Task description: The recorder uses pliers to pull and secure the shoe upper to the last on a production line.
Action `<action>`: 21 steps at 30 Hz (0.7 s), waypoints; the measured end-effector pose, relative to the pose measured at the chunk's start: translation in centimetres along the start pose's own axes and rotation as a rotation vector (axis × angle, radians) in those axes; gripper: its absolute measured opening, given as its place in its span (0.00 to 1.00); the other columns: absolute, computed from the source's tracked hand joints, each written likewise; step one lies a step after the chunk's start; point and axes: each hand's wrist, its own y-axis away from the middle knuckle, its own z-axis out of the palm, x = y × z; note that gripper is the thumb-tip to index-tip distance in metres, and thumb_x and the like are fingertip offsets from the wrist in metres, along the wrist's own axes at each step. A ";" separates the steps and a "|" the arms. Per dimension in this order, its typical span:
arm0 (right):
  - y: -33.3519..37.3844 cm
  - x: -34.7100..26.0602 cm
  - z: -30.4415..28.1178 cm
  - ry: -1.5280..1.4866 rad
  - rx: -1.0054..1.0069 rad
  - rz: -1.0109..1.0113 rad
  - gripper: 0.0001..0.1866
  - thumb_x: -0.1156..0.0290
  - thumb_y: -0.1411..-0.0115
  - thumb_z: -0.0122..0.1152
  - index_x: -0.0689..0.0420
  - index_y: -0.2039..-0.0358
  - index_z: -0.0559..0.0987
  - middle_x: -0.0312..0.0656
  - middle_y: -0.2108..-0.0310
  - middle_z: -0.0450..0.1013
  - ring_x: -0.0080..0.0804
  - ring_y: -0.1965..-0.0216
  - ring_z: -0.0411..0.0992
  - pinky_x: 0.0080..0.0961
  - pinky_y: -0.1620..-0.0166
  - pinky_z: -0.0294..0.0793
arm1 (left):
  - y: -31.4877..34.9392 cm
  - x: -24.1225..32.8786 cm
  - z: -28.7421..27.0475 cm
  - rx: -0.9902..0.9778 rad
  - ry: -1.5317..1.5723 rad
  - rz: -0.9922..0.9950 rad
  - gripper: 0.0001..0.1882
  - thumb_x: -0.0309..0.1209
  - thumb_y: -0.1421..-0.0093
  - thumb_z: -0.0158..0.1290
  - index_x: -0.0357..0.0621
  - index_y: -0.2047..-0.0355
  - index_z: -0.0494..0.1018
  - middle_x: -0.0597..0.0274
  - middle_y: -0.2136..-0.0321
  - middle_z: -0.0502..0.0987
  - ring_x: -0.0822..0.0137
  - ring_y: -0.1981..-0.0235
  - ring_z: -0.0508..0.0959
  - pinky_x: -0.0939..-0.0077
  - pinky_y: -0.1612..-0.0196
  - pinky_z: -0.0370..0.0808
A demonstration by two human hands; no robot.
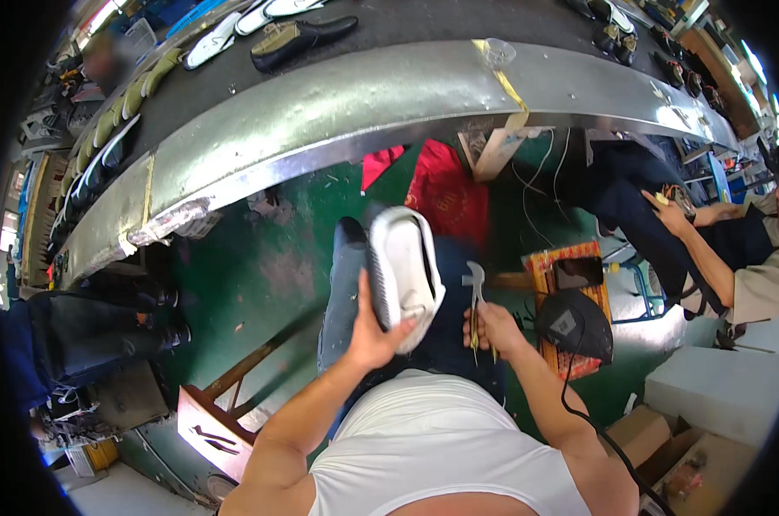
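Note:
My left hand (374,334) grips a shoe upper on its last (403,262), held sole side up above my lap. Its underside is white, and a dark side wall shows along its left. To the right of it, my right hand (494,328) is closed round a pair of metal lasting pincers (475,279). Their curved head points away from me, and yellowish handle ends show below my fingers. The pincers and the shoe are apart.
A metal-edged conveyor bench (320,107) curves across ahead, bearing a shoe (299,41) and pale soles. Red cloth (448,193) hangs beneath. Right of me are a black cap (574,325), a phone (578,272) and a seated co-worker (708,249); a wooden stool (213,426) stands left.

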 end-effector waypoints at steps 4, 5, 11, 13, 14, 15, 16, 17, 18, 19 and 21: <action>-0.3 -2.5 0.8 0.250 0.032 -0.226 0.14 0.64 0.31 0.50 0.62 0.56 0.73 0.39 0.71 0.75 0.26 0.74 0.75 0.20 0.74 0.69 | 0.7 2.7 -0.5 -0.476 -0.556 -0.492 0.50 0.52 0.42 0.56 0.34 0.31 0.47 0.29 0.55 0.76 0.38 0.52 0.78 0.58 0.46 0.73; -0.6 -3.4 0.9 0.336 0.039 -0.314 0.12 0.68 0.33 0.53 0.62 0.55 0.73 0.38 0.71 0.74 0.25 0.73 0.75 0.21 0.71 0.71 | -1.7 4.9 -1.6 -0.619 -0.761 -0.387 0.41 0.53 0.41 0.55 0.33 0.39 0.60 0.32 0.58 0.77 0.40 0.55 0.79 0.56 0.49 0.75; -1.5 -6.3 3.4 0.514 0.144 -0.410 0.13 0.68 0.38 0.59 0.60 0.56 0.76 0.35 0.77 0.73 0.22 0.75 0.70 0.25 0.69 0.70 | -20.9 9.0 -9.9 0.263 -0.723 0.329 0.12 0.35 0.37 0.51 0.39 0.72 0.73 0.41 0.76 0.76 0.40 0.71 0.78 0.49 0.65 0.75; -2.7 -5.8 3.8 0.517 0.124 -0.413 0.12 0.67 0.38 0.59 0.60 0.57 0.76 0.36 0.77 0.73 0.22 0.75 0.70 0.25 0.69 0.71 | -30.2 9.5 -14.1 0.558 -0.730 0.627 0.06 0.29 0.39 0.52 0.40 0.66 0.77 0.45 0.65 0.79 0.44 0.62 0.78 0.54 0.57 0.75; -3.4 -5.1 3.4 0.509 0.115 -0.372 0.12 0.68 0.38 0.59 0.60 0.57 0.76 0.36 0.77 0.73 0.23 0.75 0.71 0.25 0.68 0.71 | -35.5 9.4 -16.9 0.559 -0.827 0.868 0.08 0.26 0.42 0.54 0.43 0.61 0.77 0.50 0.58 0.78 0.49 0.55 0.76 0.58 0.51 0.73; -4.3 -4.7 2.8 0.499 0.120 -0.333 0.12 0.68 0.38 0.59 0.60 0.56 0.76 0.36 0.77 0.73 0.23 0.75 0.71 0.25 0.68 0.72 | -39.5 9.8 -17.6 0.635 -0.884 0.839 0.12 0.25 0.43 0.54 0.43 0.58 0.77 0.53 0.57 0.78 0.50 0.52 0.75 0.61 0.48 0.71; -4.6 -4.6 2.7 0.485 0.124 -0.341 0.13 0.68 0.38 0.59 0.60 0.56 0.76 0.36 0.77 0.74 0.23 0.74 0.71 0.25 0.68 0.72 | -43.6 9.4 -19.6 0.666 -1.010 0.871 0.13 0.26 0.43 0.54 0.44 0.56 0.77 0.56 0.52 0.76 0.51 0.48 0.73 0.59 0.45 0.70; -4.7 -4.8 2.5 0.469 0.139 -0.348 0.13 0.67 0.38 0.59 0.60 0.55 0.75 0.36 0.76 0.74 0.23 0.74 0.72 0.24 0.67 0.72 | -46.9 9.2 -20.1 0.704 -1.082 0.734 0.14 0.31 0.41 0.55 0.45 0.54 0.76 0.58 0.48 0.74 0.53 0.43 0.70 0.55 0.43 0.68; -5.0 -5.0 2.1 0.424 0.131 -0.319 0.14 0.67 0.38 0.59 0.60 0.54 0.75 0.36 0.76 0.74 0.22 0.73 0.72 0.24 0.67 0.72 | -49.7 8.7 -20.8 0.766 -1.139 0.669 0.16 0.35 0.41 0.55 0.46 0.54 0.76 0.59 0.47 0.73 0.53 0.42 0.69 0.53 0.43 0.68; -5.4 -5.2 1.7 0.378 0.122 -0.286 0.14 0.68 0.37 0.59 0.60 0.54 0.75 0.36 0.75 0.74 0.22 0.73 0.72 0.23 0.67 0.73 | -51.8 8.1 -21.4 0.824 -1.196 0.599 0.18 0.39 0.40 0.56 0.47 0.53 0.76 0.59 0.46 0.72 0.54 0.40 0.67 0.52 0.42 0.67; -6.0 -6.6 1.0 0.331 0.137 -0.270 0.13 0.69 0.36 0.57 0.61 0.54 0.74 0.36 0.74 0.75 0.22 0.72 0.73 0.23 0.66 0.73 | -53.8 10.1 -21.0 0.486 -1.101 0.188 0.19 0.44 0.40 0.56 0.50 0.52 0.76 0.58 0.48 0.76 0.56 0.45 0.73 0.52 0.43 0.67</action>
